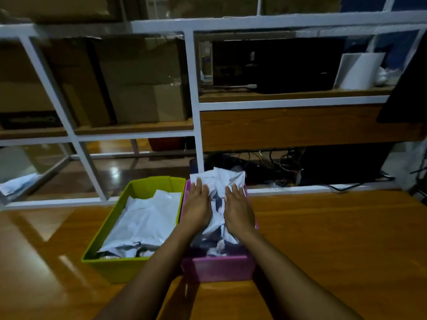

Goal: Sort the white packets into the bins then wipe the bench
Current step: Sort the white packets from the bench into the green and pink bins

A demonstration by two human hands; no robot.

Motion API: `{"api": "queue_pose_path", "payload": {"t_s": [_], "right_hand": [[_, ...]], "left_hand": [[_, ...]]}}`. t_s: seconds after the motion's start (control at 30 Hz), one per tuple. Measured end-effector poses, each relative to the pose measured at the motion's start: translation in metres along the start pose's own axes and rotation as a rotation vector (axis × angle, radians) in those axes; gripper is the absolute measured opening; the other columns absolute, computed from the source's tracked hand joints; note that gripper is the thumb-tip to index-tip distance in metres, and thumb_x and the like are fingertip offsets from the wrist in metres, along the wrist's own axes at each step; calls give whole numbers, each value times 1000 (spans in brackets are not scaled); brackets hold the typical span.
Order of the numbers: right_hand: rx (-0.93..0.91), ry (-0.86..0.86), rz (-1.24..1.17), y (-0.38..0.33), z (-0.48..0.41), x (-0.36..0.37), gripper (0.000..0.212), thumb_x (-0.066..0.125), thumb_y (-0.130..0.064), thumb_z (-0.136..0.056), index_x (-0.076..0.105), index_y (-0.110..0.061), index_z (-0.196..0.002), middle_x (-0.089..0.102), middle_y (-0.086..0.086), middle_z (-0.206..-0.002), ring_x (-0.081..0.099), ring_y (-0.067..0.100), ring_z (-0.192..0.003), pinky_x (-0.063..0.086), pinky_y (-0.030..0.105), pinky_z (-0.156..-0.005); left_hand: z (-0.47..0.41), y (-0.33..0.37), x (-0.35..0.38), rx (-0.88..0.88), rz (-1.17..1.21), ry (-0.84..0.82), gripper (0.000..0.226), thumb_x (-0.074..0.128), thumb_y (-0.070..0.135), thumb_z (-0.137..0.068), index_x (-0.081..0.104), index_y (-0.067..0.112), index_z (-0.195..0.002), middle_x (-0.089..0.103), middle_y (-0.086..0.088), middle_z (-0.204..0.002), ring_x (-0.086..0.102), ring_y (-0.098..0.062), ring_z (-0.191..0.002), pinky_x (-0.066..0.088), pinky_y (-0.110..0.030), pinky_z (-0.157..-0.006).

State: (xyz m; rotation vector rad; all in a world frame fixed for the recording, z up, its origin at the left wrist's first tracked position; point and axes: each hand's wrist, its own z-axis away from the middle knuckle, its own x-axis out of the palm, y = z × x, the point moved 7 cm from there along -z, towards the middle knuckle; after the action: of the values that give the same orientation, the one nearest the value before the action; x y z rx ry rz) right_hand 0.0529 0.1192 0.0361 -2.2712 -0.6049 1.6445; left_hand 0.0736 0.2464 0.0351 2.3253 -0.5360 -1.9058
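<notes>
Two flat, open hands, left hand (pixel 196 204) and right hand (pixel 238 207), press packets (pixel 219 181) into the pink bin (pixel 217 267); wiping the counter (pixel 335 239) likely comes next.

Glossy wood bench (pixel 335 239); crinkled shiny plastic packets (pixel 150 218); plastic bins (pixel 111 265).

Dim, bluish, soft picture; glare streaks the bench (pixel 335 239); edges bend.

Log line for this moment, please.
step: sorting | left hand: flat on white packets in pink bin | right hand: same | green bin: other packets inside
</notes>
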Motion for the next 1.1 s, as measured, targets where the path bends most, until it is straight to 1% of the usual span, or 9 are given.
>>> {"api": "queue_pose_path", "payload": {"t_s": [0.13, 0.27, 0.43, 0.67, 0.8, 0.87, 0.93, 1.0, 1.1], "right_hand": [[122, -186, 132, 31, -12, 62, 58, 33, -25, -103, 6, -16, -154, 8, 14, -162, 6, 31, -149, 13, 44, -121], [131, -267, 231, 45, -16, 91, 73, 33, -50, -100, -2, -15, -153, -5, 19, -160, -2, 35, -149, 5, 47, -121], [128, -294, 282, 48, -20, 95, 73, 30, -51, -100, -3, -14, -153, -6, 20, -160, -3, 36, -148, 4, 48, -121], [104, -408, 238, 41, -15, 81, 67, 31, -44, -101, -1, -18, -154, -16, 15, -159, -8, 37, -148, 7, 50, -120], [106, -251, 86, 17, -16, 37, 67, 40, -42, -100, 6, -21, -154, 1, 12, -162, 7, 30, -149, 17, 44, -120], [70, -136, 59, 7, -13, 8, 61, 44, -40, -99, 20, -21, -152, 13, 9, -161, 16, 28, -147, 22, 41, -118], [75, -50, 38, 9, 1, -16, 56, 44, -40, -99, 31, -21, -149, 20, 7, -160, 19, 26, -147, 25, 39, -117], [83, 9, 44, 20, 18, -29, 55, 47, -39, -97, 36, -19, -147, 24, 8, -159, 19, 26, -146, 26, 40, -117], [153, -80, -9, 43, 34, -20, 63, 53, -38, -95, 29, -17, -150, 22, 8, -159, 18, 27, -147, 25, 41, -117]], "left_hand": [[-17, -26, 53, -96, -180, -250, 71, 26, 46, -101, -4, 7, -153, -16, -16, -159, -16, -38, -146, -8, -47, -117], [-18, -30, 69, -94, -223, -214, 85, 23, 63, -95, -11, 10, -152, -21, -14, -158, -19, -37, -145, -13, -48, -116], [-20, -31, 75, -106, -197, -266, 86, 23, 65, -94, -12, 11, -152, -21, -14, -158, -19, -35, -146, -11, -48, -117], [-20, -28, 56, -88, -46, -224, 73, 19, 60, -97, 13, 13, -153, 2, -16, -161, -4, -32, -149, -2, -47, -120], [-7, -23, 16, -39, -21, -74, 61, 26, 52, -99, 36, 14, -146, 24, -14, -157, 13, -30, -148, 11, -46, -119], [8, -29, -10, -37, 31, 61, 50, 34, 45, -99, 52, 13, -133, 47, -15, -143, 37, -31, -136, 29, -43, -111], [35, -42, -35, -53, 111, 248, 35, 41, 38, -96, 66, 13, -102, 67, -13, -103, 60, -30, -100, 47, -38, -81], [64, -62, -43, -107, 146, 329, 30, 45, 32, -94, 56, 14, -72, 58, -5, -71, 57, -27, -71, 38, -33, -56], [99, -84, -34, -167, 123, 253, 45, 36, 43, -94, 46, 14, -61, 46, -1, -57, 48, -23, -56, 24, -31, -49]]}}
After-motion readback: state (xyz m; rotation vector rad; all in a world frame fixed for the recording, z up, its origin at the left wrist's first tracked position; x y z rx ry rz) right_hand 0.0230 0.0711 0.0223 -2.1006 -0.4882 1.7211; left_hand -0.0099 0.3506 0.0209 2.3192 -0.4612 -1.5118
